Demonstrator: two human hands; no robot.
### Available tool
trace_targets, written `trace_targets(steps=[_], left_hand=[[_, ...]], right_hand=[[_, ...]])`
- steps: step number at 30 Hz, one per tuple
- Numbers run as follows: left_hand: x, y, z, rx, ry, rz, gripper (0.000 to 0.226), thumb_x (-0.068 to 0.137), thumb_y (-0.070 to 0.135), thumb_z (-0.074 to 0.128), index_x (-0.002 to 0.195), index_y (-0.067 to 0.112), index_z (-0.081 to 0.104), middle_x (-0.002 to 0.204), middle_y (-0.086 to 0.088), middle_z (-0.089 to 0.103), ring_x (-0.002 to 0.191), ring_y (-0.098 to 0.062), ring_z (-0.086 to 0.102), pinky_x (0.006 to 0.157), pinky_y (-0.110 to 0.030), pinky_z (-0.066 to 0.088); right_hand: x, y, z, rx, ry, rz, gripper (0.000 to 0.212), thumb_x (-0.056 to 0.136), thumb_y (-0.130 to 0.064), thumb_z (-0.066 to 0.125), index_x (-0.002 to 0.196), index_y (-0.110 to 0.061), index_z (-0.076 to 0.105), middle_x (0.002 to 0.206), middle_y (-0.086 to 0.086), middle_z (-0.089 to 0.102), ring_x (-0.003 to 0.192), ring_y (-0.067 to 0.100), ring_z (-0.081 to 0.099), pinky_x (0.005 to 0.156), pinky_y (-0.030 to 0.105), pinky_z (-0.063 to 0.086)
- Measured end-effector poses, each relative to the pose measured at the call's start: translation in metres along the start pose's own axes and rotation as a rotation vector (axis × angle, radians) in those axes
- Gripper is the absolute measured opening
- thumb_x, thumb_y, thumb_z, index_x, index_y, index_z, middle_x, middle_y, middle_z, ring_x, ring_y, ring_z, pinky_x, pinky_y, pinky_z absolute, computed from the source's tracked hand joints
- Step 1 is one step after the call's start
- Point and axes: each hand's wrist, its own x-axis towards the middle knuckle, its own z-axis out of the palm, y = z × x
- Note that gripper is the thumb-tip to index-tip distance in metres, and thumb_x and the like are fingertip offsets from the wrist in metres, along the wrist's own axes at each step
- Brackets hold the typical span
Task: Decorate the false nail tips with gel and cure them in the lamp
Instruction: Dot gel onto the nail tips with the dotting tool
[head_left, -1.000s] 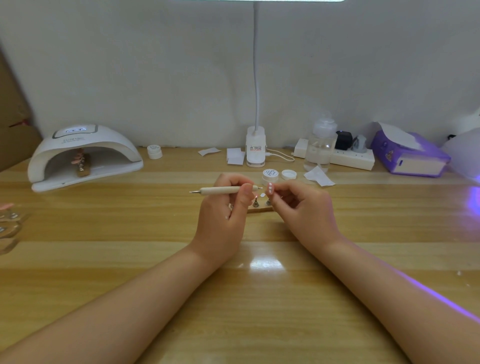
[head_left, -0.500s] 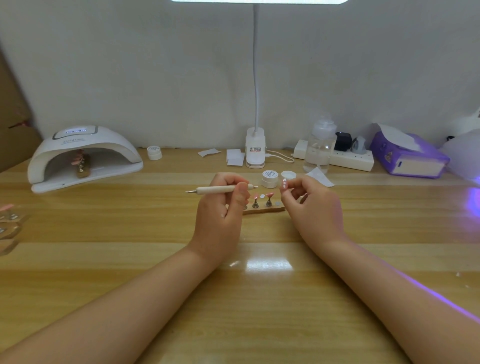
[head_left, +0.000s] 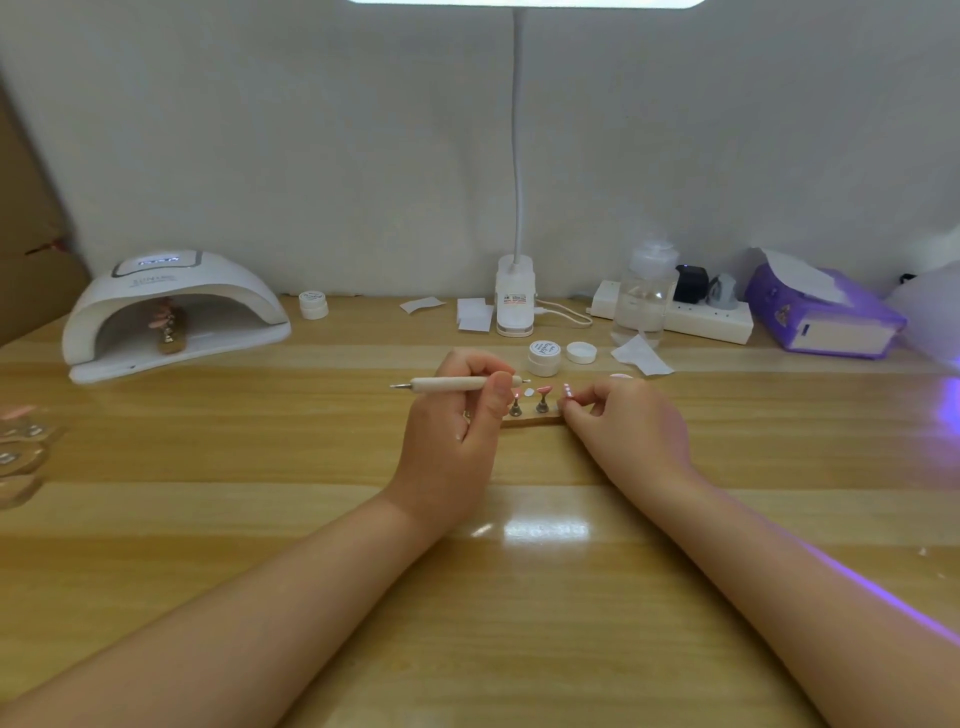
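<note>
My left hand (head_left: 457, 421) grips a white dotting pen (head_left: 452, 384) held level, its tip pointing right over a small wooden nail stand (head_left: 530, 418). On the stand, metal pegs carry pink nail tips (head_left: 543, 391). My right hand (head_left: 623, 421) pinches a pink nail tip with white dots (head_left: 568, 391) at the stand's right end. An open white gel jar (head_left: 544, 357) and its lid (head_left: 581, 352) sit just behind. The white curing lamp (head_left: 171, 312) stands at the far left with another stand of nail tips (head_left: 167, 325) inside.
A clip desk lamp (head_left: 514, 301) stands at the back centre beside paper wipes (head_left: 475, 314). A clear bottle (head_left: 644, 291), a power strip (head_left: 711, 319) and a purple tissue box (head_left: 826, 317) line the back right. Another jar (head_left: 314, 304) sits beside the curing lamp. More nail stands (head_left: 21, 441) lie at the left edge.
My right hand has carried the dotted nail tip away from the pen and down to the right end of the stand. The left hand with the pen has barely moved.
</note>
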Motion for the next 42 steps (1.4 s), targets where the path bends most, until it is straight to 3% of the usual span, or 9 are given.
trace_targets(steps=[8, 12, 15, 19, 23, 26, 33, 39, 42], left_hand=[[0.0, 0.0, 0.0, -0.007, 0.0, -0.03, 0.012, 0.092, 0.037, 0.049, 0.086, 0.046, 0.055, 0.082, 0.013, 0.065, 0.075, -0.007, 0.063, 0.07, -0.041, 0.055], [0.0, -0.002, 0.0, -0.006, 0.013, -0.029, 0.008, 0.093, 0.032, 0.049, 0.087, 0.036, 0.054, 0.08, 0.014, 0.065, 0.074, -0.005, 0.063, 0.068, -0.039, 0.055], [0.0, -0.003, 0.0, -0.016, 0.013, -0.027, 0.008, 0.092, 0.033, 0.049, 0.087, 0.036, 0.054, 0.079, 0.015, 0.065, 0.074, -0.005, 0.063, 0.068, -0.037, 0.054], [0.001, -0.003, 0.0, -0.028, 0.014, -0.025, 0.009, 0.092, 0.036, 0.049, 0.086, 0.039, 0.056, 0.081, 0.015, 0.067, 0.075, -0.004, 0.064, 0.067, -0.029, 0.054], [0.001, -0.002, 0.0, -0.027, 0.012, -0.023, 0.011, 0.09, 0.041, 0.048, 0.086, 0.047, 0.057, 0.081, 0.01, 0.066, 0.074, -0.006, 0.063, 0.067, -0.031, 0.054], [0.001, -0.001, -0.001, -0.019, 0.012, -0.03, 0.011, 0.088, 0.044, 0.047, 0.087, 0.049, 0.057, 0.082, 0.007, 0.065, 0.075, -0.01, 0.063, 0.068, -0.038, 0.054], [0.001, -0.002, -0.001, -0.012, 0.01, -0.041, 0.019, 0.093, 0.03, 0.049, 0.085, 0.046, 0.057, 0.08, 0.012, 0.065, 0.074, -0.005, 0.062, 0.068, -0.034, 0.053], [0.001, -0.001, -0.001, -0.02, -0.002, -0.043, 0.013, 0.09, 0.04, 0.048, 0.085, 0.05, 0.056, 0.079, 0.011, 0.064, 0.074, -0.007, 0.062, 0.069, -0.036, 0.054], [0.001, -0.001, -0.001, -0.033, 0.003, -0.033, 0.011, 0.089, 0.044, 0.046, 0.086, 0.05, 0.055, 0.08, 0.013, 0.065, 0.074, -0.006, 0.062, 0.068, -0.033, 0.053]], right_hand=[[-0.001, -0.002, -0.001, -0.034, 0.007, -0.005, 0.018, 0.086, -0.041, 0.055, 0.091, -0.029, 0.068, 0.076, -0.009, 0.06, 0.073, 0.013, 0.055, 0.049, 0.022, 0.03], [-0.003, -0.003, -0.004, -0.034, 0.1, -0.058, 0.014, 0.079, -0.035, 0.058, 0.08, -0.022, 0.059, 0.069, -0.006, 0.058, 0.069, 0.015, 0.055, 0.05, 0.025, 0.032], [0.0, 0.003, -0.013, 0.147, 0.211, -0.157, 0.01, 0.077, -0.024, 0.062, 0.08, -0.017, 0.057, 0.062, -0.007, 0.051, 0.059, 0.012, 0.048, 0.051, 0.027, 0.035], [0.013, 0.022, -0.026, 0.255, 0.347, -0.097, 0.029, 0.073, -0.02, 0.069, 0.098, -0.012, 0.056, 0.084, 0.002, 0.053, 0.081, 0.018, 0.048, 0.075, 0.032, 0.041], [0.026, 0.044, -0.029, -0.044, 0.062, 0.171, 0.066, 0.072, -0.058, 0.063, 0.128, -0.025, 0.051, 0.124, 0.006, 0.05, 0.118, 0.023, 0.038, 0.1, 0.036, 0.031], [0.028, 0.047, -0.024, -0.174, -0.094, 0.186, 0.075, 0.068, -0.073, 0.055, 0.129, -0.031, 0.051, 0.134, 0.008, 0.044, 0.126, 0.03, 0.031, 0.104, 0.037, 0.026], [0.028, 0.046, -0.021, -0.169, -0.04, 0.138, 0.044, 0.068, -0.063, 0.062, 0.099, -0.032, 0.066, 0.118, 0.001, 0.052, 0.118, 0.028, 0.037, 0.095, 0.035, 0.03], [0.027, 0.045, -0.022, 0.038, 0.105, 0.066, 0.03, 0.072, -0.049, 0.069, 0.09, -0.027, 0.061, 0.111, 0.002, 0.055, 0.116, 0.024, 0.041, 0.092, 0.03, 0.03], [0.02, 0.036, -0.023, 0.182, 0.212, -0.064, 0.026, 0.073, -0.039, 0.072, 0.086, -0.021, 0.058, 0.095, -0.006, 0.057, 0.1, 0.018, 0.049, 0.082, 0.027, 0.033]])
